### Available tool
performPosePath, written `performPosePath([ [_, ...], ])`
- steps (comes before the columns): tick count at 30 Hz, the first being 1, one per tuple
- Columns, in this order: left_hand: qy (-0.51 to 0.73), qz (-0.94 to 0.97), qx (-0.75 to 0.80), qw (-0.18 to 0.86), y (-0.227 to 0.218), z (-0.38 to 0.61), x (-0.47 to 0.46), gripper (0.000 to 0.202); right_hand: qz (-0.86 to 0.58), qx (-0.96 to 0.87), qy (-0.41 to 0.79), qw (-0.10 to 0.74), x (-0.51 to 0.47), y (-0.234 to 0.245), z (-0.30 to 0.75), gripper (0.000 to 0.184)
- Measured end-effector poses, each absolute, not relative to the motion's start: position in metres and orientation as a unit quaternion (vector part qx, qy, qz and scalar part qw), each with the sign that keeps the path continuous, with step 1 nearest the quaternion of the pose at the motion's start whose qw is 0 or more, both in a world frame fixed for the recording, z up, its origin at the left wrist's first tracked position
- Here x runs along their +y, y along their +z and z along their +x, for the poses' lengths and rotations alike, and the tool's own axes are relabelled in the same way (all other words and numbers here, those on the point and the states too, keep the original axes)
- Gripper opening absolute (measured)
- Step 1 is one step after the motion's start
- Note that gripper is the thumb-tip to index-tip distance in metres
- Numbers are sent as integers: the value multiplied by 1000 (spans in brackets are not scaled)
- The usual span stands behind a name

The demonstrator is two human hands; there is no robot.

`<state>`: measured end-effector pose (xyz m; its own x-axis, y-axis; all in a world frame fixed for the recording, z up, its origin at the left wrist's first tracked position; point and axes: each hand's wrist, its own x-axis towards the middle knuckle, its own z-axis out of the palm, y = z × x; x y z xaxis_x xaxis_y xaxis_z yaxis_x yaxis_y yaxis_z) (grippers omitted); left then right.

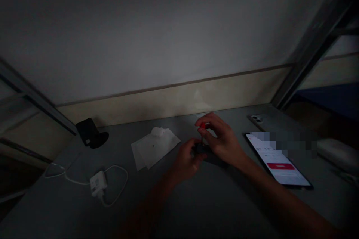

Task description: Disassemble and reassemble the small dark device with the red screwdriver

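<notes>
My right hand (220,138) pinches the red handle of a small screwdriver (202,126), held upright with its thin shaft pointing down. Its tip meets a dark, flat object (202,148), whose kind is too dim to make out. My left hand (188,160) grips that object from the left side, fingers wrapped around its edge. To the left of my hands lie white paper sheets (157,149) with a small white item (157,131) on top and a tiny dark speck.
A lit tablet (277,160) lies to the right, with a phone (256,119) behind it. At the left are a black stand (91,134) and a white charger (98,183) with its looped cable. A wall (179,97) borders the table's back edge.
</notes>
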<state>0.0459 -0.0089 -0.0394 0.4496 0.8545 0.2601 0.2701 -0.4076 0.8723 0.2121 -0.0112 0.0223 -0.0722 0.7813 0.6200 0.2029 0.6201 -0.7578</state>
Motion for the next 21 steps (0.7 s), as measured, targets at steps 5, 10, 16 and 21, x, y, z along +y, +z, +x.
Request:
performPosePath([
  [5, 404, 736, 353, 412, -34, 47, -11, 29, -341, -687, 306, 564, -12, 21, 214, 25],
  [10, 406, 732, 351, 421, -32, 48, -10, 27, -363, -693, 226, 580, -12, 23, 211, 13],
  [16, 398, 721, 359, 440, -28, 48, -9, 24, -352, -683, 300, 565, -13, 23, 213, 26],
  [21, 393, 694, 376, 471, -26, 51, -9, 18, -368, -706, 194, 573, -12, 25, 211, 15],
])
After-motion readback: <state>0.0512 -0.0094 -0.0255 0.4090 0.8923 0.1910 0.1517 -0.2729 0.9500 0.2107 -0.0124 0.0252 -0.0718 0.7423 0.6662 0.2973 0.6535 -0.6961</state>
